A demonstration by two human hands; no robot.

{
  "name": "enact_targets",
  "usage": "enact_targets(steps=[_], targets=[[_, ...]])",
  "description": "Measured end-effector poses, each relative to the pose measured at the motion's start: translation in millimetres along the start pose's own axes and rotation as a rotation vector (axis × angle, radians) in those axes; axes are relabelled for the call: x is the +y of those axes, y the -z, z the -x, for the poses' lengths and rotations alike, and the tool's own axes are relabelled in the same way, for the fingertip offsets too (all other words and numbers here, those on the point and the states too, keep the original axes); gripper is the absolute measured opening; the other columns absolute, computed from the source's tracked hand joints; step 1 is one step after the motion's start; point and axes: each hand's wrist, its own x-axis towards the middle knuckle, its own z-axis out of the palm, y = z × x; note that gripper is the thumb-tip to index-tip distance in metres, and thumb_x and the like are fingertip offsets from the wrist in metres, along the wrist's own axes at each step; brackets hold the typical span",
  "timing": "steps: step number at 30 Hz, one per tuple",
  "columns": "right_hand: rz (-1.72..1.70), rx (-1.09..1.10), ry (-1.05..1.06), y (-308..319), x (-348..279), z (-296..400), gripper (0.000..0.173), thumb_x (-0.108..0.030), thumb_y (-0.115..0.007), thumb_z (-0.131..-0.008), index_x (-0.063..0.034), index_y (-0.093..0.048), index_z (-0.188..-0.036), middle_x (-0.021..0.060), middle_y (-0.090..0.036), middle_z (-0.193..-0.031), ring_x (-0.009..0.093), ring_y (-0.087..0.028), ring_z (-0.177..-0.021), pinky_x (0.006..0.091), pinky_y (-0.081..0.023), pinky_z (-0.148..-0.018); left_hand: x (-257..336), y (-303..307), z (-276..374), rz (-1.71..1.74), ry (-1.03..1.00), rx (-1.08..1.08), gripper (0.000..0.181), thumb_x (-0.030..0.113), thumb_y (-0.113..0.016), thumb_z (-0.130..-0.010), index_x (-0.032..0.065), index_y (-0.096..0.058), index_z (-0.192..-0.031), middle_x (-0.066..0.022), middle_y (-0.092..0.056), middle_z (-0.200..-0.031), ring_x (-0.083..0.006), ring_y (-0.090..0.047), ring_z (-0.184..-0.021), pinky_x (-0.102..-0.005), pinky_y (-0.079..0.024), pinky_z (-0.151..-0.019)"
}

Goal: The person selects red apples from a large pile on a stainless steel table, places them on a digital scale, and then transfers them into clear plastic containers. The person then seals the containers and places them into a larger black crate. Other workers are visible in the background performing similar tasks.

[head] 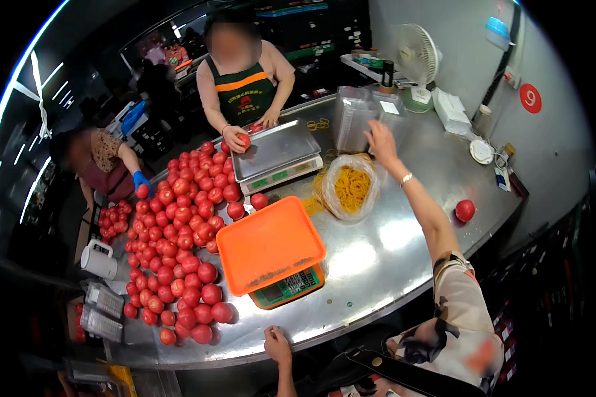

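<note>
My right hand (381,143) reaches across the table to the stacks of clear plastic containers (351,121), its fingers apart over their near edge. Whether it touches them I cannot tell. Loosely curled, my left hand (277,343) is at the table's front edge with nothing visible in it. Before me stands a digital scale (289,289) with an orange tray (270,243) on top, its pan bare. A plastic bag of yellow rubber bands (351,188) sits open just below my right forearm. Many red tomatoes (179,213) are heaped left of the scale.
Across the metal table (357,268), a co-worker's hand (236,140) holds a tomato by a second scale (278,149). Another person's blue-gloved hand (141,181) holds a tomato at left. A fan (418,59), a white jug (99,259) and a lone tomato (464,211) stand around.
</note>
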Motion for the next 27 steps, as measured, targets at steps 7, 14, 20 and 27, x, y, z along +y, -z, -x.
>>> enact_targets(steps=[7, 14, 20, 27], targets=[[0.097, -0.402, 0.001, -75, 142, -82, 0.024, -0.022, -0.058, -0.090, -0.0046, -0.071, -0.099, 0.0179, -0.069, -0.095, 0.035, -0.066, -0.090, 0.0443, -0.050, -0.080, 21, -6, 1, -0.181, 0.060, 0.070, 0.023, 0.032, -0.057, -0.092, 0.0109, -0.063, -0.099, -0.0164, -0.066, -0.073, -0.0395, -0.063, -0.071, -0.0486, -0.048, -0.064], [-0.417, -0.609, -0.079, -112, 203, -114, 0.026, -0.023, -0.071, -0.085, 0.0024, -0.071, -0.088, 0.0082, -0.069, -0.077, 0.016, -0.064, -0.073, 0.0291, -0.048, -0.071, 16, -1, 5, -0.183, 0.123, 0.089, 0.020, 0.029, -0.060, -0.090, 0.0104, -0.060, -0.098, -0.0123, -0.066, -0.071, -0.0351, -0.065, -0.068, -0.0470, -0.049, -0.062], [-0.612, -0.623, -0.239, -117, 238, -114, 0.030, -0.027, -0.067, -0.089, 0.0037, -0.070, -0.088, 0.0045, -0.067, -0.077, 0.011, -0.061, -0.076, 0.0259, -0.046, -0.073, 16, -7, -1, -0.194, 0.137, 0.079, 0.020, 0.029, -0.060, -0.089, 0.0104, -0.059, -0.098, -0.0124, -0.066, -0.071, -0.0365, -0.065, -0.069, -0.0482, -0.050, -0.064], [0.140, -0.231, 0.346, -79, 153, -118, 0.018, -0.018, -0.060, -0.094, -0.0015, -0.063, -0.102, 0.0119, -0.062, -0.095, 0.029, -0.058, -0.095, 0.0362, -0.047, -0.080, 14, -5, 2, -0.189, 0.134, 0.125, 0.017, 0.025, -0.061, -0.089, 0.0101, -0.060, -0.095, -0.0121, -0.066, -0.072, -0.0360, -0.064, -0.069, -0.0475, -0.050, -0.063]])
